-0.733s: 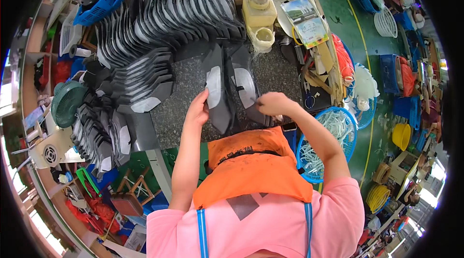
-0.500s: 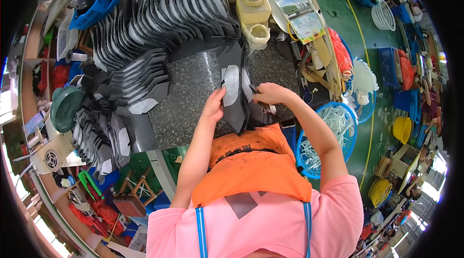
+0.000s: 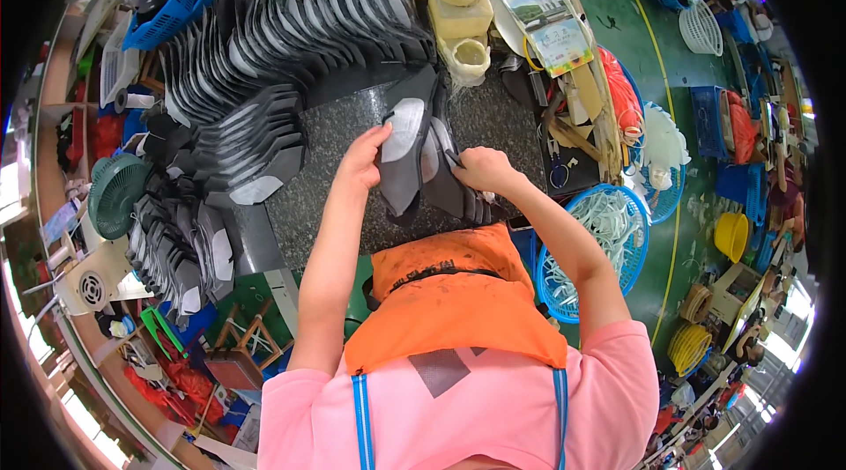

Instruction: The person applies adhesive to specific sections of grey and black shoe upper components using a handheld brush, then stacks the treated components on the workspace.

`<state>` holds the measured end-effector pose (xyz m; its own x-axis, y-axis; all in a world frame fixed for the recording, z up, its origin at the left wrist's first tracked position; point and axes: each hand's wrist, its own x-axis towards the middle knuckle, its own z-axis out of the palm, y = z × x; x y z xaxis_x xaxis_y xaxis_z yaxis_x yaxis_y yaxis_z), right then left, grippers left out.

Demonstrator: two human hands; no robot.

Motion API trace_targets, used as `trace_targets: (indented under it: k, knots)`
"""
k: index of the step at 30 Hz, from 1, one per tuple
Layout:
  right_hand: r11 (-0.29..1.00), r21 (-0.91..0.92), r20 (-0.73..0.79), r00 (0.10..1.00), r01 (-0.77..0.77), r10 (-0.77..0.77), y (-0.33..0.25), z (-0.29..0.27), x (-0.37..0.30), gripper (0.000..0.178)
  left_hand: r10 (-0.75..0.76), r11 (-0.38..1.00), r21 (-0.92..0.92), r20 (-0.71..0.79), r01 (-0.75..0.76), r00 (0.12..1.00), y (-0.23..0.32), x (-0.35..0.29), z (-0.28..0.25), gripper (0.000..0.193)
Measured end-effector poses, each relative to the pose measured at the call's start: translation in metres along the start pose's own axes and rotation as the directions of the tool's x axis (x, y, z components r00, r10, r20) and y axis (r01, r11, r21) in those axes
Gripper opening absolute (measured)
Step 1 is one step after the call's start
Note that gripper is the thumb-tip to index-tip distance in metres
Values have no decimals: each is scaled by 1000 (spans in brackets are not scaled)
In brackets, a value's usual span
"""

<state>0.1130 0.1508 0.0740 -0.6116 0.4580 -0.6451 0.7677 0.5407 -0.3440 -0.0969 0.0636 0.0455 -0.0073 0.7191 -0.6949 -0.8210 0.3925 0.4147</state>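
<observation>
A black, pointed-end flat panel (image 3: 407, 184) with a light grey patch lies tilted over the speckled worktop in front of me. My left hand (image 3: 363, 157) pinches its left edge, thumb on top. Just right of it, more black panels (image 3: 443, 192) with grey patches overlap one another. My right hand (image 3: 483, 170) is closed at their right side, fingertips around a thin dark piece; whether this is a panel's edge or a separate tool I cannot tell. A small whitish bit shows below that hand.
Long rows of black panels (image 3: 330, 21) fan across the back left, with smaller piles nearer. A cream pot (image 3: 460, 16) with a cup-like opening stands behind the hands. Scissors (image 3: 559, 172) lie right, beside a blue basket (image 3: 644, 241) of pale strips. A green fan (image 3: 119, 197) stands left.
My left hand has moved left with the front panel, drawing it apart from the panels beside it. My right hand has shifted slightly left and stays closed.
</observation>
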Motion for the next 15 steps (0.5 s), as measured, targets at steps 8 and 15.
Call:
trace_targets:
  k: [8, 15]
  knots:
    - [999, 38, 28, 999, -34, 33, 6, 9, 11, 33, -35, 999, 9, 3, 35, 999, -28, 15, -3, 25]
    - [992, -117, -20, 999, -45, 43, 8, 9, 19, 32, 554, 831, -96, 50, -548, 831, 88, -35, 10, 20]
